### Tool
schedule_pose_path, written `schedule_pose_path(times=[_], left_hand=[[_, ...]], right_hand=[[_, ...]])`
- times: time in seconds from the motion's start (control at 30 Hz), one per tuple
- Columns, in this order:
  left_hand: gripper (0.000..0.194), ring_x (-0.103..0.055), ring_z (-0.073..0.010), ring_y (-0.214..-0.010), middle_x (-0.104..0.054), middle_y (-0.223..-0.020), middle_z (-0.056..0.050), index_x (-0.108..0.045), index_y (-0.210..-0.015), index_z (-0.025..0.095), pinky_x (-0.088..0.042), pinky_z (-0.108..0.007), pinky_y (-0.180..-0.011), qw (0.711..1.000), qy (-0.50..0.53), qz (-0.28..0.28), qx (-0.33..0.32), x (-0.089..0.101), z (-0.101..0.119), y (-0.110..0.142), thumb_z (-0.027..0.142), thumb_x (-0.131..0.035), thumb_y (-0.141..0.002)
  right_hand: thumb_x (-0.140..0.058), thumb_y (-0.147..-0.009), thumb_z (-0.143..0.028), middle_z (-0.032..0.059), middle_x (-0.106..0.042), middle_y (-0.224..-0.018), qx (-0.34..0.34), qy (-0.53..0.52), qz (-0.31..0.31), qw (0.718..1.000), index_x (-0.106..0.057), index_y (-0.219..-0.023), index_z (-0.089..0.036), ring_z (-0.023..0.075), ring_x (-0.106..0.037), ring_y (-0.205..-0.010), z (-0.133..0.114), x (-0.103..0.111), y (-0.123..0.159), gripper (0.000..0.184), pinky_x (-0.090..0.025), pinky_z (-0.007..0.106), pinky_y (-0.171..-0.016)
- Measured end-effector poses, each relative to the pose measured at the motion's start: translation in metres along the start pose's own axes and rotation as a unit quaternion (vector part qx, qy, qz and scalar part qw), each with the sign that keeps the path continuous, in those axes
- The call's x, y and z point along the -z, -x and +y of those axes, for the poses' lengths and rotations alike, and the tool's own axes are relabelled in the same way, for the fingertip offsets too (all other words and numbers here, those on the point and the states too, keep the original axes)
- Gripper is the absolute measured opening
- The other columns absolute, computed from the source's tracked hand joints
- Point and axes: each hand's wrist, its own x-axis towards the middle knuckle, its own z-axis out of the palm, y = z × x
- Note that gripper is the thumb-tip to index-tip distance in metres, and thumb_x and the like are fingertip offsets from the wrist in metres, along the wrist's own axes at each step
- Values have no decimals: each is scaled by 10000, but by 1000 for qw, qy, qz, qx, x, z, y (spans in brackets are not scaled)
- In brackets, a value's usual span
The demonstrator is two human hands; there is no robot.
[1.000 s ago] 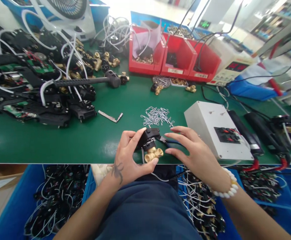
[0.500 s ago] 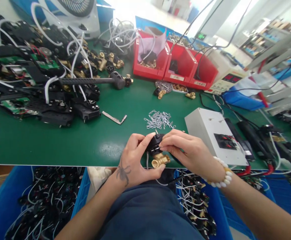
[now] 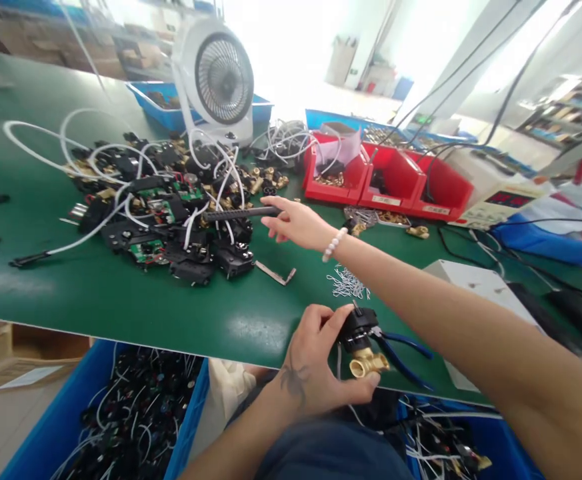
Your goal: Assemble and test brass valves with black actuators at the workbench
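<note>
Reaching with open right hand (image 3: 298,223) to black ribbed-handled hammer (image 3: 241,214)!
Off brass-and-black valve assembly (image 3: 369,363) now, apparently pausing two-handed work; gripping it in left hand (image 3: 315,367) alone.

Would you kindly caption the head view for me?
Left hand holds a black and brass assembly, right hand at a black handle.

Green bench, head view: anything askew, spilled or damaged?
Nothing clearly spilled or broken. Slightly untidy: white cables loop messily over the piled black housings, with some green circuit boards exposed. Wire clips lie loose outside the red bins, possibly on purpose. Fine damage: can't tell.
</note>
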Motion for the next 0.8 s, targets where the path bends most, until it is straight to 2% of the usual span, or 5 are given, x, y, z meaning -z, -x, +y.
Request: schedule_pose_path(times=[0.17,0.33,0.53,0.6,0.8], left_hand=[[834,-585,-248,-1029,-505,-1111,-86,-546,-1364,157,-554,-408,-948,999,35,-16,37,1,0,-2,344,-822,-600],[854,-587,-257,-1040,-504,-1122,-97,-546,-1368,135,-549,-418,-958,998,43,-15,44,1,-1,-2,367,-825,-596],[821,-576,-252,-1064,-512,-1132,-99,-528,-1379,132,-534,-422,-983,998,21,7,50,2,-2,-2,359,-786,-633],[800,-573,-248,-1068,-513,-1134,-103,-518,-1379,120,-533,-413,-981,999,9,12,43,2,-2,-1,359,-766,-656],[745,-575,-224,-1056,-508,-1135,-88,-488,-1388,159,-535,-384,-956,999,-48,16,5,1,-2,3,331,-727,-704]], right_hand=[[-482,-1001,-435,-7,-619,-593,-95,-100,-33,990,-532,-1343,-184,137,-626,-494,-2,-27,-58,427,-562,264,-554],[-437,-1025,-337,-2,-572,-606,-148,-194,45,969,-599,-1096,-118,102,-603,-514,-12,-13,-46,282,-556,233,-581],[-577,-920,-140,-16,-627,-762,-69,-247,148,955,-372,-1440,-192,84,-602,-623,-14,32,64,562,-524,204,-621],[-595,-934,-300,-1,-636,-815,-1,-217,174,961,-490,-1339,-208,79,-570,-601,-4,49,112,428,-487,208,-575],[-594,-861,-637,-19,-485,-579,-122,11,42,992,-640,-820,-184,90,-423,-484,23,79,235,457,-323,237,-421]])
